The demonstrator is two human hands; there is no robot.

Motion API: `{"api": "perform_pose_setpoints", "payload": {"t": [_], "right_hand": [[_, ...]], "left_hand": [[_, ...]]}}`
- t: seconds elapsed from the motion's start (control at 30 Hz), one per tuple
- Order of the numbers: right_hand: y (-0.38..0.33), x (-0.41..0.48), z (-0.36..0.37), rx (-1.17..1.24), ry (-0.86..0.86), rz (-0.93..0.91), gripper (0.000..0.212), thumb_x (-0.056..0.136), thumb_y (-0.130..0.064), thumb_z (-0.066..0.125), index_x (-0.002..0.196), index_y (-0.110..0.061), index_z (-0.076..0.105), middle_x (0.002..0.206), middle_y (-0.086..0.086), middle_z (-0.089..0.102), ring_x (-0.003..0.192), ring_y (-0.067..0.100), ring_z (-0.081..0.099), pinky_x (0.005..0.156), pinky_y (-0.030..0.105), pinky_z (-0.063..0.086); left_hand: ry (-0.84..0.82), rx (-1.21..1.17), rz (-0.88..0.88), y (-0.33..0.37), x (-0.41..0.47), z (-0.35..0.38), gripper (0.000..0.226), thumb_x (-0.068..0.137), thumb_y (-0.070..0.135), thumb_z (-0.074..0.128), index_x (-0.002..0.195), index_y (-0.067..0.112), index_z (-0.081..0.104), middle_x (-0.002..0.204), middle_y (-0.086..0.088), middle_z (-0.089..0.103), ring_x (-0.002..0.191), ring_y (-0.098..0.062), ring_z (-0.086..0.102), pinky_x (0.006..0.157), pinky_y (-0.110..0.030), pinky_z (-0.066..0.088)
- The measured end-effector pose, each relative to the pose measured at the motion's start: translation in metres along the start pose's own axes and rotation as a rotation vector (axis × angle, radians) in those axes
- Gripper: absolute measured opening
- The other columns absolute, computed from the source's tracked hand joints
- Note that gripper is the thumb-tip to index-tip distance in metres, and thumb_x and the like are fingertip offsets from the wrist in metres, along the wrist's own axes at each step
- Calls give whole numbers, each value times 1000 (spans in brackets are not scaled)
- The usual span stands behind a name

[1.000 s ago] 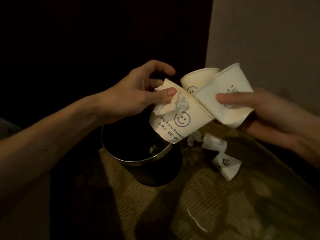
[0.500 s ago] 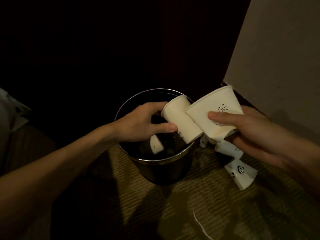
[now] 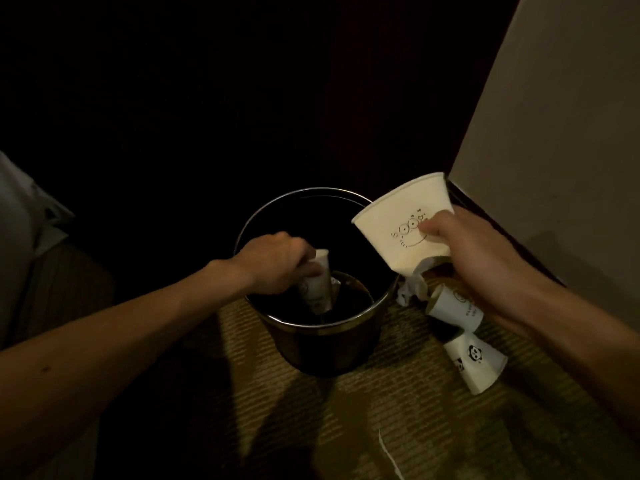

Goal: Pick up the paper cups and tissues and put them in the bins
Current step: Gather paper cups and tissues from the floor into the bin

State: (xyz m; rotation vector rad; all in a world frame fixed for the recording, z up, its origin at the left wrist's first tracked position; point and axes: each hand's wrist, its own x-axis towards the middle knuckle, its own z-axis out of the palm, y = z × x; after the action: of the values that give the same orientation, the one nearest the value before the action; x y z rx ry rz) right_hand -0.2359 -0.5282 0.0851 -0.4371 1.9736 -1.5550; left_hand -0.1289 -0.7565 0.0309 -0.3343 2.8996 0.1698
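Observation:
A round dark bin (image 3: 346,327) with a shiny rim stands on the carpet. My left hand (image 3: 277,265) reaches inside it and grips a white paper cup (image 3: 318,285) pointing down into the bin. My right hand (image 3: 464,244) holds another white paper cup (image 3: 401,230) with a drawn smiling face, tilted over the bin's right rim. A crumpled tissue (image 3: 412,289) lies on the floor just right of the bin. Beside it lie a cup with print (image 3: 453,306) and a cup with panda faces (image 3: 478,362), both on their sides.
A pale wall panel (image 3: 554,133) rises at the right, with a dark baseboard below. The area behind the bin is black and unreadable. Striped carpet (image 3: 381,427) covers the floor, with a thin white scrap (image 3: 389,455) near the bottom. Something pale (image 3: 20,237) sits at the left edge.
My left hand has gone from above the rim down into the bin with its cup. The earlier smiley cup and tissue have left my hands. The view has tilted downward.

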Motion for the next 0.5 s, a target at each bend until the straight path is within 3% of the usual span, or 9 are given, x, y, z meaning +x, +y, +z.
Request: {"api": "perform_pose_setpoints", "payload": {"t": [0.1, 0.17, 0.27, 0.33, 0.4, 0.5], "right_hand": [[6, -3, -3, -138, -11, -86, 9, 96, -27, 54, 94, -33, 61, 90, -17, 67, 74, -6, 64, 55, 11, 46], [8, -3, -4, -193, -38, -140, 8, 95, -28, 57, 96, -35, 61, 88, -20, 66, 75, -12, 63, 53, 5, 45], [9, -1, 0, -209, -58, -211, 18, 92, -29, 62, 108, -35, 55, 96, -19, 65, 84, -10, 63, 65, 10, 50], [9, 0, 8, -183, -40, -259, 32, 89, -29, 66, 112, -33, 44, 101, -15, 64, 87, -7, 64, 67, 17, 55], [8, -1, 17, -231, -9, -330, 39, 87, -32, 69, 111, -32, 38, 100, -14, 62, 86, -8, 64, 63, 17, 56], [5, 1, 30, -322, 28, -434, 44, 85, -36, 69, 110, -34, 34, 99, -18, 59, 83, -5, 64, 60, 15, 56]], "left_hand": [[-143, -31, -27, -3, 5, 6, 29, 97, 45, 51, 89, 21, 65, 91, 1, 66, 87, -17, 62, 71, -34, 48], [-104, -68, -14, -4, 6, -3, 26, 98, 43, 50, 98, 22, 67, 97, 2, 68, 91, -13, 63, 76, -32, 51], [78, -550, -39, 5, -3, -34, 26, 99, 44, 43, 98, 30, 65, 95, 3, 70, 73, -3, 67, 59, -20, 51], [109, -919, -8, 15, -16, -54, 30, 95, 53, 40, 103, 37, 63, 98, 6, 68, 71, -9, 69, 55, -19, 52], [148, -1040, 68, 24, -29, -67, 34, 86, 60, 47, 107, 39, 63, 99, 10, 67, 74, -16, 71, 56, -23, 55], [250, -1002, 112, 24, -38, -78, 37, 81, 50, 56, 110, 28, 64, 95, 5, 68, 74, -18, 71, 57, -24, 57]]}}
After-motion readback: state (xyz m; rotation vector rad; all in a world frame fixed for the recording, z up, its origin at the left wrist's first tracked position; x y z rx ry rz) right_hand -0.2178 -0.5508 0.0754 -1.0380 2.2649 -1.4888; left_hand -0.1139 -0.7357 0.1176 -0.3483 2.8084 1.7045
